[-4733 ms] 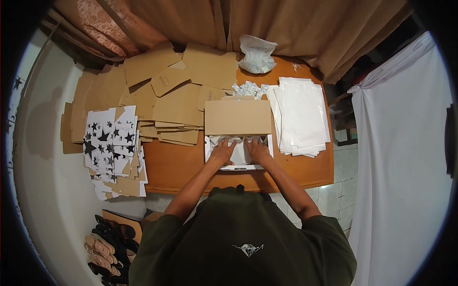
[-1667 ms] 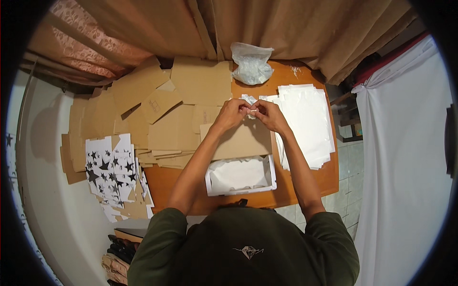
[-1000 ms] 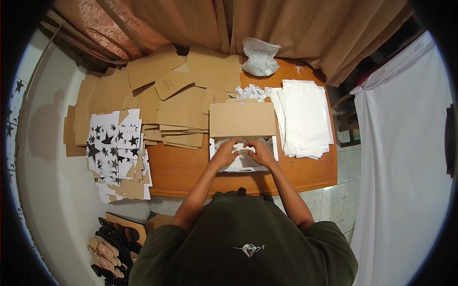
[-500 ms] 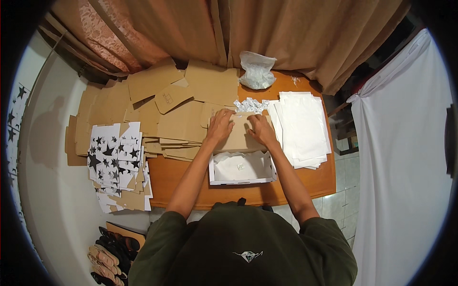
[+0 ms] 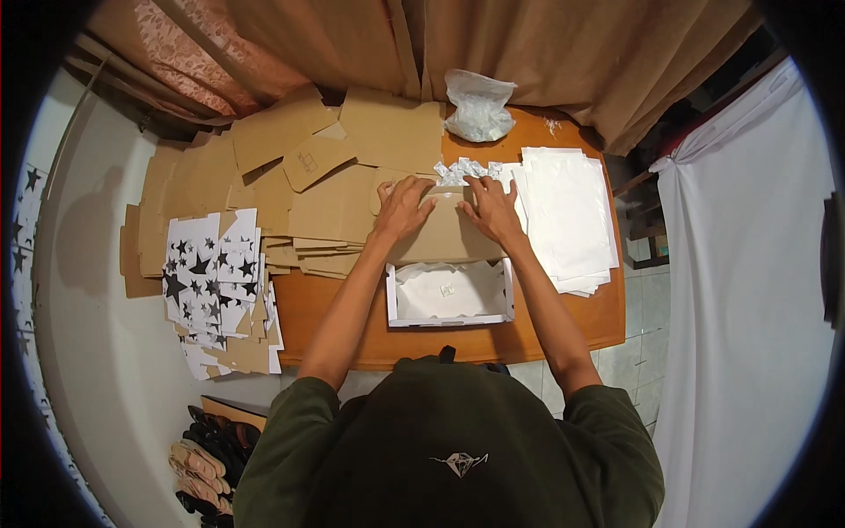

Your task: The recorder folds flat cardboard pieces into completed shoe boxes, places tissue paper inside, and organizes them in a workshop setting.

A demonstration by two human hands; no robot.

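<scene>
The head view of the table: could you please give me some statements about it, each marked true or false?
1. The left hand and the right hand are both at the open brown lid of the box. True.
2. Nothing lies on the white lining inside the box. False: a small pale packet lies on it.
3. The stacked white sheets are to the right of the box. True.
4. The star-patterned pieces are to the right of the box. False: they are to its left.
5. The plastic bag is nearer the person than the box. False: it sits beyond the box, toward the curtain.
</scene>
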